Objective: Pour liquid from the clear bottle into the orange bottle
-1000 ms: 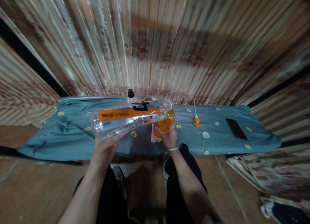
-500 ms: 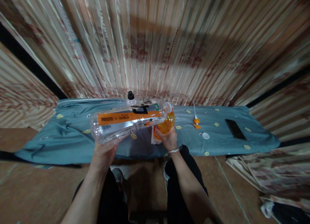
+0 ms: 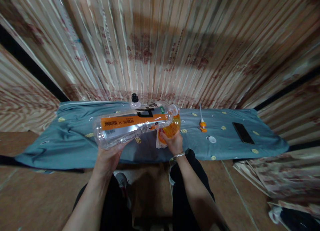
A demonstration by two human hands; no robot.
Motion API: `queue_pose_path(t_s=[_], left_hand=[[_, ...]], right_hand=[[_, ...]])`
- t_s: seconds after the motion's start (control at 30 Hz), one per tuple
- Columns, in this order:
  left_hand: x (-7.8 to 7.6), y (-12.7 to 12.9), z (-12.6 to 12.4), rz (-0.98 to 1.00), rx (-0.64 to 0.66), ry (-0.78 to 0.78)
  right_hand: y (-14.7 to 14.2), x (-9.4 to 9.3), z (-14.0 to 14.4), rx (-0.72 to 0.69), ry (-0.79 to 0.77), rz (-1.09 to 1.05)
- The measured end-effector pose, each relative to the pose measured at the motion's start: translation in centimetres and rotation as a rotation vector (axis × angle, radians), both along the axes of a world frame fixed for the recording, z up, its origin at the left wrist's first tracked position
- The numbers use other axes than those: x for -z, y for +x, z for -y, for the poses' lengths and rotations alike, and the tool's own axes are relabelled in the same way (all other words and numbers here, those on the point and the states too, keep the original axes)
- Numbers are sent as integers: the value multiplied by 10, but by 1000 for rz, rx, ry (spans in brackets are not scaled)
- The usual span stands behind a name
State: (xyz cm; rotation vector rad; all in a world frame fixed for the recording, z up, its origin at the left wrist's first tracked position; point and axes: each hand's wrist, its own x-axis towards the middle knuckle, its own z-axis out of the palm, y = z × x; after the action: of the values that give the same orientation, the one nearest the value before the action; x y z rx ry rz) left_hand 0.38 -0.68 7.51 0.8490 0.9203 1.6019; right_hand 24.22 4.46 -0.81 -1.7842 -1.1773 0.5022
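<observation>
My left hand (image 3: 109, 156) is closed around the lower part of a large clear plastic bottle (image 3: 135, 121) with an orange and silver label. The bottle lies nearly level, its mouth pointing right over a second bottle (image 3: 172, 127) that contains orange liquid. My right hand (image 3: 174, 142) is wrapped around that second bottle and holds it upright. The large bottle's neck hides the top of the second one, so I cannot tell whether the rims touch. Behind the large bottle stands a small clear bottle with a black cap (image 3: 135, 98).
An orange pump head with a white tube (image 3: 202, 124) lies on the blue patterned cloth (image 3: 75, 137) to the right. Near it are a round white disc (image 3: 212, 139) and a black phone (image 3: 243, 133). A striped curtain (image 3: 160, 51) hangs behind the cloth-covered surface.
Both hands and both bottles hold almost the same positions. No clear change shows apart from a very slight shift of the view.
</observation>
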Motion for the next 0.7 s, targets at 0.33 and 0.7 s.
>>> queue_pose_path(t_s=[0.33, 0.7], left_hand=[[6, 0, 2, 26, -23, 7], [12, 1, 2, 12, -81, 35]], right_hand=[[3, 7, -2, -29, 44, 1], [2, 7, -3, -3, 3, 35]])
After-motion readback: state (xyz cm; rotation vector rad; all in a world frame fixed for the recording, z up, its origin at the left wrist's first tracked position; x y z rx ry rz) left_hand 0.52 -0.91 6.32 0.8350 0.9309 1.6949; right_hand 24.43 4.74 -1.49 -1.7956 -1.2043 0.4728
